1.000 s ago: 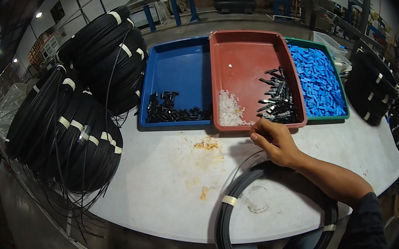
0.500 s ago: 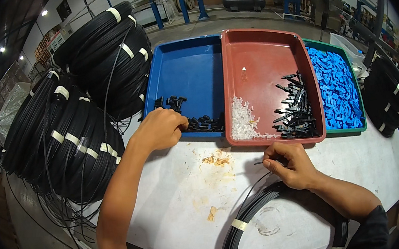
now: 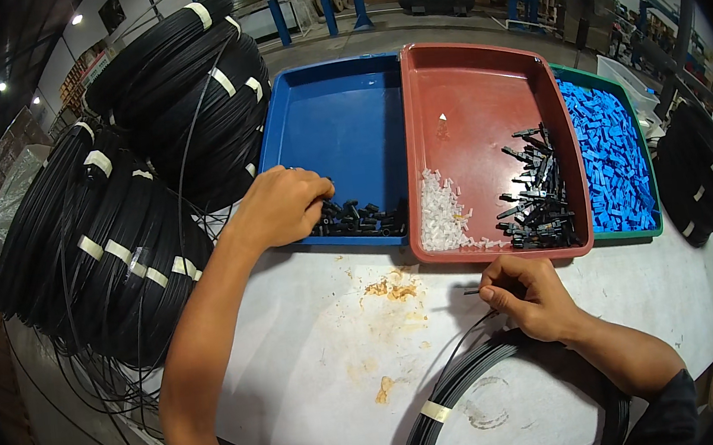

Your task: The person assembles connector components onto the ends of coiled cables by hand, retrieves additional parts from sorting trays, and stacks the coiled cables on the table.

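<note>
My left hand (image 3: 279, 209) reaches over the near left corner of the blue tray (image 3: 336, 112), at a pile of small black tubular parts (image 3: 367, 219). Its fingers are curled together, and whatever they hold is hidden. Above the table in front of the red tray (image 3: 482, 96), my right hand (image 3: 535, 301) pinches a thin black cable between thumb and fingers. The short cable end (image 3: 471, 290) sticks out to the left. Below that hand lies a coil of black cable (image 3: 467, 369), bound with pale tape, at the table's near edge.
Inside the red tray are white clear pieces (image 3: 443, 218) and black connectors (image 3: 536, 195). A green tray (image 3: 656, 213) full of blue parts (image 3: 610, 152) stands to its right. Large cable coils (image 3: 86, 216) are stacked at the left. More coils (image 3: 698, 169) sit far right.
My left hand has shifted slightly right and up over the black parts in the blue tray. The right hand keeps its pinch on the cable. The whole view has shifted slightly.
</note>
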Demonstrator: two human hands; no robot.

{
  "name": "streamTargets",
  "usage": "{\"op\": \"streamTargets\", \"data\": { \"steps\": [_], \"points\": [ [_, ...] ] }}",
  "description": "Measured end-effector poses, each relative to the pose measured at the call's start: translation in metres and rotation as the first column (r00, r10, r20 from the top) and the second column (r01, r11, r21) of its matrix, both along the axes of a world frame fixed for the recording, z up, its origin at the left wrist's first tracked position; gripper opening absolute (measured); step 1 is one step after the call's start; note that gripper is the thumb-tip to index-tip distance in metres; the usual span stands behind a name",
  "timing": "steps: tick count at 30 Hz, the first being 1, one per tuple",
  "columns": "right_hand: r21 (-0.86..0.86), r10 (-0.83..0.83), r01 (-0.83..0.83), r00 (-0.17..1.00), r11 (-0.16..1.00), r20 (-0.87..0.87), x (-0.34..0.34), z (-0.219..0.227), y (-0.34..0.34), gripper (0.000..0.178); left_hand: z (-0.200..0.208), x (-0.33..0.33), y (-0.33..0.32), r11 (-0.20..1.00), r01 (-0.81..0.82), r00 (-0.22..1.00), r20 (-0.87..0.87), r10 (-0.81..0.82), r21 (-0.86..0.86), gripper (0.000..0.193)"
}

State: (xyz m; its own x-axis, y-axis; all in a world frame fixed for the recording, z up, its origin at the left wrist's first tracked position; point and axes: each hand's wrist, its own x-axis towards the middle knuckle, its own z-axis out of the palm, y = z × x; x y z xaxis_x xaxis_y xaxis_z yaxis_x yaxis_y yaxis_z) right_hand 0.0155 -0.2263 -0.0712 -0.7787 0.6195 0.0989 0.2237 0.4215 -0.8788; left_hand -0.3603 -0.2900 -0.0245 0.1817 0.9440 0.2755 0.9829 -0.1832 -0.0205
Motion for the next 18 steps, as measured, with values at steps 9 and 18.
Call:
{"op": "streamTargets", "data": {
  "steps": [9,18],
  "points": [
    [-0.036,-0.011,0.012,1.000,0.999,0.018,-0.001,0.000,0.001,0.017,-0.023,0.030,0.028,0.975,0.161,0.987,-0.046,-0.156,0.155,0.021],
    [0.123,-0.002,0.001,1.000,0.992,0.014,0.003,0.007,-0.002,0.016,-0.017,0.036,0.035,0.983,0.166,0.983,-0.090,-0.159,0.083,0.015]
  ]
}}
